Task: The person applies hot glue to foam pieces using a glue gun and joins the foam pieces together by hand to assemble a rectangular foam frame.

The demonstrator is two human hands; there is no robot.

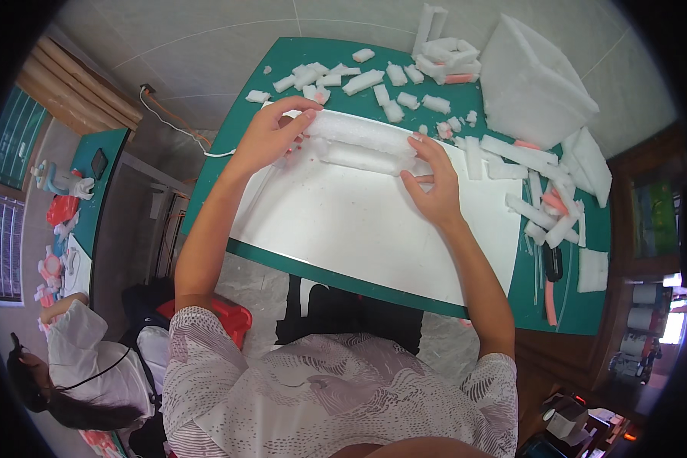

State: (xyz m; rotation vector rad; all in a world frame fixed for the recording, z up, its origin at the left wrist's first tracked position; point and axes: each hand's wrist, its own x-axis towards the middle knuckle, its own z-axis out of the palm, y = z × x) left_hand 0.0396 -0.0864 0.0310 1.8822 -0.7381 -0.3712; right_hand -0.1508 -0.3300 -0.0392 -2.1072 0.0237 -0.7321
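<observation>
My left hand [273, 136] and my right hand [437, 182] are closed on the two ends of a long white foam piece [362, 131]. Its upper part and a lower strip run side by side with a dark gap between them; I cannot tell how they join. It is held over the far part of a white board [343, 221], which lies on a green table top [275, 69]. Small crumbs of foam lie on the board beside my left hand.
Cut foam chunks [365, 82] are scattered along the far side. A large foam block [534, 84] stands at the far right, with foam strips [519, 149], pink pieces and a black-handled tool [553, 263] nearer. Another person [99, 336] works at the left.
</observation>
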